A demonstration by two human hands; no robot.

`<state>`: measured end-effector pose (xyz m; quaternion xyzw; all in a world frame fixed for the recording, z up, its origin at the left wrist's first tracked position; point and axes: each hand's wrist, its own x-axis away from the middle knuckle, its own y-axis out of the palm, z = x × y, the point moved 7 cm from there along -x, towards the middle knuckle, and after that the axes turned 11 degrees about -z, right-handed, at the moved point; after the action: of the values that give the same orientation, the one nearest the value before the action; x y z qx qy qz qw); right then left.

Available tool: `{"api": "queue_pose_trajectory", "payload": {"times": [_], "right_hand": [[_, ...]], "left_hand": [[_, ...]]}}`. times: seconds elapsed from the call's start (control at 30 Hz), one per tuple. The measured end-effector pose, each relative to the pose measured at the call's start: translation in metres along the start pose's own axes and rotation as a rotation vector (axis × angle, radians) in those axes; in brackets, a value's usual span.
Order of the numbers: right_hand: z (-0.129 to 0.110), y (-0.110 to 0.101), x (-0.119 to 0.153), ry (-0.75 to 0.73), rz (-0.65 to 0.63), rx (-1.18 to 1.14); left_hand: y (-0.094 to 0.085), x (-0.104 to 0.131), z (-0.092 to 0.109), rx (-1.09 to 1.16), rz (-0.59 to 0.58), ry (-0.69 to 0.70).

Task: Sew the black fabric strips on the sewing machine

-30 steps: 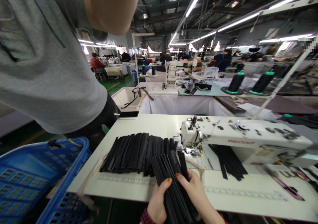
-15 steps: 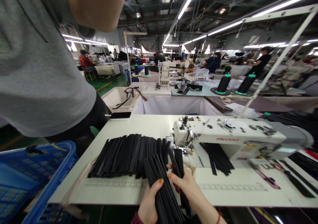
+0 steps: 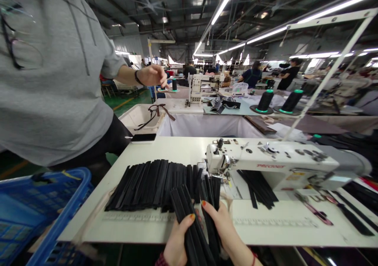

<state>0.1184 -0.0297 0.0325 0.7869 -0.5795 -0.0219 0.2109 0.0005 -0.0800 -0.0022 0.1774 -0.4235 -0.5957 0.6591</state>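
My left hand (image 3: 178, 240) is closed around a bundle of black strips (image 3: 191, 222), its thumb lying across the top strip. Beside it, my right hand (image 3: 220, 222) grips a smaller group of black strips (image 3: 209, 195) between thumb and fingers. Both bundles are held at the table's front edge, close together, with their upper ends leaning apart. Just beyond the left bundle, a wide row of similar black strips (image 3: 147, 183) lies on the white table (image 3: 141, 228). More strips (image 3: 258, 189) lie under the arm of the sewing machine (image 3: 274, 161).
A person in a grey shirt (image 3: 67, 81) stands close at the left, one hand (image 3: 152, 76) out over the table behind. A blue basket (image 3: 85, 179) stands at the left edge. A phone (image 3: 143, 138), pink-handled snips (image 3: 319, 215) and thread cones (image 3: 264, 100) are around.
Strips have passed from the left bundle to my right hand, whose group looks thicker now. The person in grey has lowered an arm, so a hand shows over the table behind.
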Motion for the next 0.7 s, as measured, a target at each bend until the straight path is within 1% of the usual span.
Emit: {"api": "queue_pose_trajectory", "payload": {"times": [0.13, 0.2, 0.33, 0.4, 0.47, 0.57, 0.7], "right_hand": [[0.003, 0.001, 0.001, 0.045, -0.006, -0.124], [0.002, 0.002, 0.002, 0.052, -0.016, -0.125], [-0.002, 0.007, 0.001, 0.059, -0.096, 0.070], [-0.003, 0.009, -0.001, 0.042, -0.160, 0.166], [-0.005, 0.010, -0.004, 0.019, -0.197, 0.223], [-0.006, 0.010, -0.005, 0.016, -0.214, 0.259], [-0.007, 0.011, -0.005, -0.005, -0.190, 0.287]], "left_hand": [[0.004, 0.000, 0.005, 0.044, -0.013, -0.004], [0.006, 0.000, 0.006, 0.034, -0.023, -0.011], [0.007, 0.002, 0.007, -0.034, -0.033, 0.010], [0.006, 0.002, 0.007, -0.065, -0.028, 0.021], [0.007, 0.003, 0.007, -0.100, -0.031, 0.028], [0.008, 0.003, 0.008, -0.121, -0.041, 0.050], [0.005, 0.003, 0.005, -0.094, -0.031, 0.016]]}}
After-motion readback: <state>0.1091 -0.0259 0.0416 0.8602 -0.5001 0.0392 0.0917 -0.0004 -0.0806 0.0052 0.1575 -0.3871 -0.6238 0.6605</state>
